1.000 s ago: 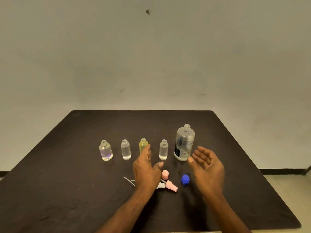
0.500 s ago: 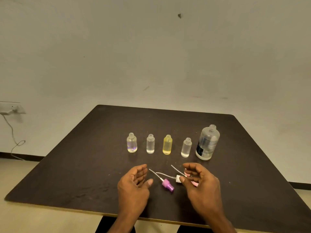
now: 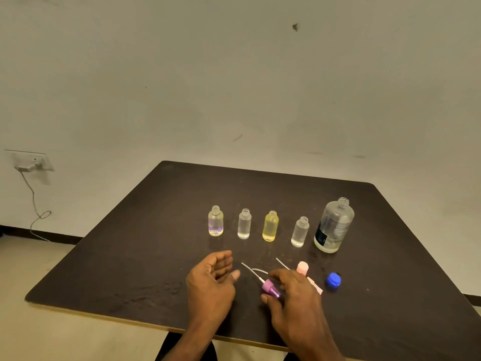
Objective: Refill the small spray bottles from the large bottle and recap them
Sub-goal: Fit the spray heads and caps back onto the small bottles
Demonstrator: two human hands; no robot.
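Four small uncapped bottles stand in a row on the dark table (image 3: 145, 246): a clear one with a purple tint (image 3: 215, 221), a clear one (image 3: 244, 224), a yellow one (image 3: 270, 226) and another clear one (image 3: 300, 232). The large clear bottle (image 3: 334, 226) stands uncapped at the row's right end. In front of the row lies a purple spray head (image 3: 270, 290) with its white tube. My right hand (image 3: 294, 298) pinches it between thumb and fingers, still down on the table. My left hand (image 3: 212, 280) hovers beside it, fingers loosely curled and holding nothing.
A pink spray head (image 3: 302, 267) and another pale one, partly under my right hand, lie just right of the purple one. A blue cap (image 3: 334, 279) sits further right. The table's near edge runs just below my wrists. A wall socket with a cable (image 3: 31, 165) is at far left.
The view has swung so the table sits further right. My right hand came down from beside the large bottle onto the purple spray head. My left hand drew back from the bottle row.
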